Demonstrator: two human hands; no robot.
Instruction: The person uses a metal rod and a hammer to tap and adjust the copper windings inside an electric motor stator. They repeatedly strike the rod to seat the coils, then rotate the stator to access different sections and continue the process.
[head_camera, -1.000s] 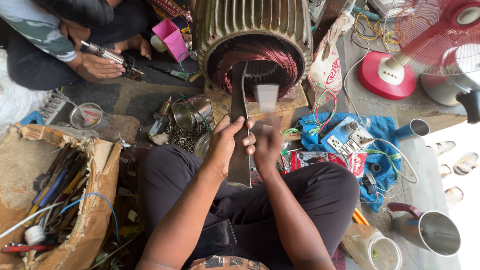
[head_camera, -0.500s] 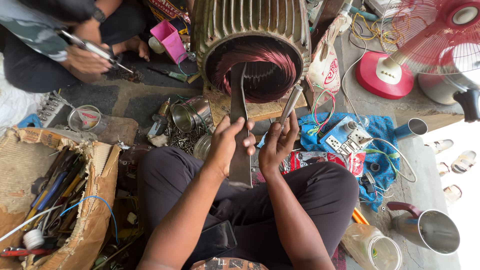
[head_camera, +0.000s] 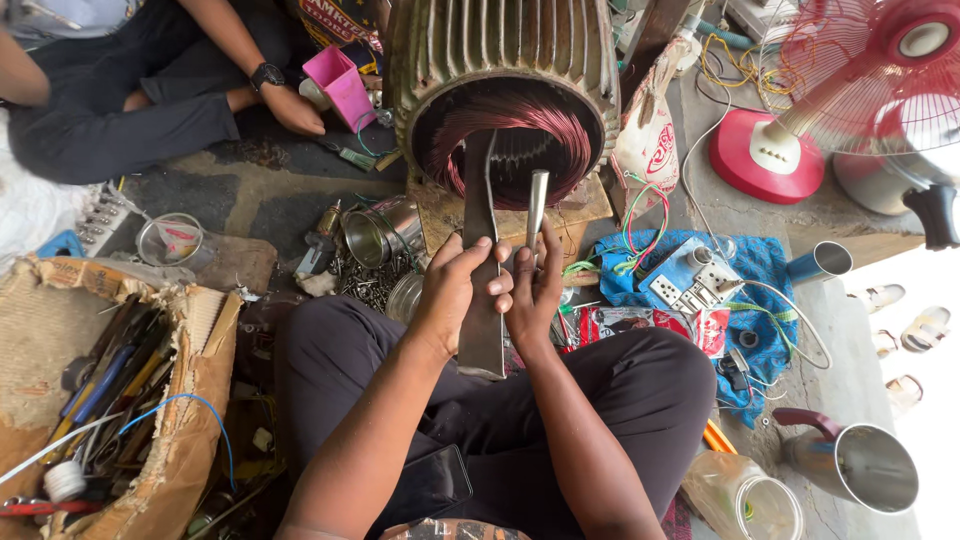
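Note:
A large ribbed motor housing (head_camera: 500, 55) lies on its side in front of me, its open end showing copper windings (head_camera: 520, 130). My left hand (head_camera: 455, 290) grips a long flat dark metal bar (head_camera: 482, 260) that reaches from my lap into the stator opening. Beside it, my right hand (head_camera: 535, 290) holds a short grey metal rod (head_camera: 537, 205) upright, close to the bar's right edge. Both hands sit just below the housing's mouth.
A torn cardboard box of tools (head_camera: 110, 400) stands at my left. Metal tins (head_camera: 375, 235) and screws lie near the motor. A red fan (head_camera: 860, 90), a blue cloth with sockets (head_camera: 700, 280), steel cups (head_camera: 850, 465) are right. Another person's hand (head_camera: 290, 105) rests by a pink container (head_camera: 340, 85).
My right hand has come down from a blurred swing and now holds the rod still and upright beside the bar. The other person lowered their hands to the floor.

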